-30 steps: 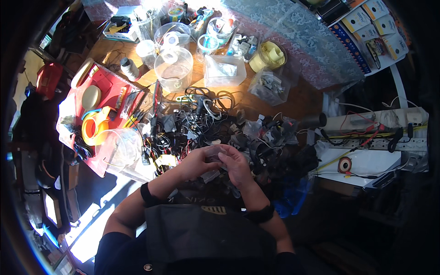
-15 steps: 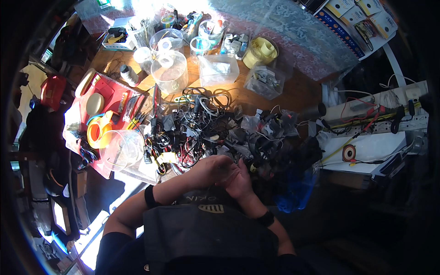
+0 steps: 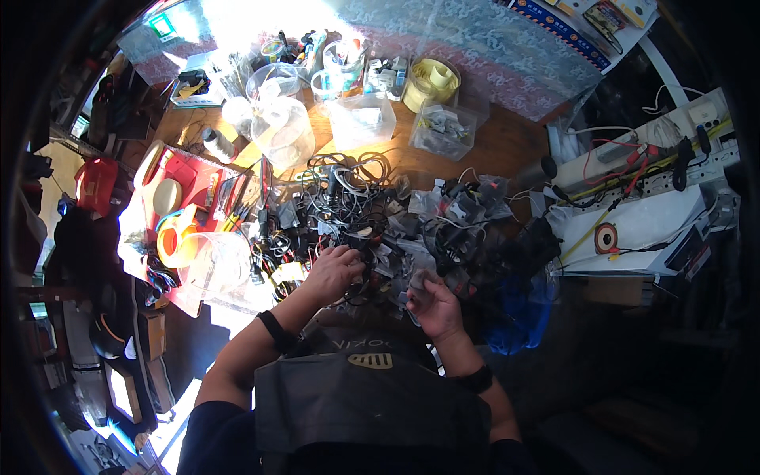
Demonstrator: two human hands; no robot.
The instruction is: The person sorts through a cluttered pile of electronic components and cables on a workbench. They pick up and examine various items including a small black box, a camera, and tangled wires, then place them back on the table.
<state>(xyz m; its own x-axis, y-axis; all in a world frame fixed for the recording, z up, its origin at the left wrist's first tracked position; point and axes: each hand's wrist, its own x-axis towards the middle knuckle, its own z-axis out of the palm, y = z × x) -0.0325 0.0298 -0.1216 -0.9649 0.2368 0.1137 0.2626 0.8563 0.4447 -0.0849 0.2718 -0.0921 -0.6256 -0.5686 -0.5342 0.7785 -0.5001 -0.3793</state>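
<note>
In front of me on the table is a tangled heap of black cables (image 3: 332,194) mixed with small plastic-bagged parts (image 3: 467,206). My left hand (image 3: 334,275) is at the near edge of the heap, fingers bent down among the cables; whatever they close on is hidden. To its right, my right hand (image 3: 438,309) is raised palm inward, thumb and fingers pinching a small greyish see-through plastic bag (image 3: 419,280). What the bag contains is too dark to tell. A dark band circles each wrist.
Left of the heap, a red mat (image 3: 178,178) carries an orange tape roll (image 3: 176,240) and a clear round tub (image 3: 215,261). Clear containers (image 3: 362,123) and a yellow tub (image 3: 431,83) line the back. At right are a power strip (image 3: 633,150) and a blue bag (image 3: 518,321).
My hands were together near the table edge and have moved apart. The left went forward onto the heap; the right shifted slightly right, now showing the small plastic bag. The view has shifted a little.
</note>
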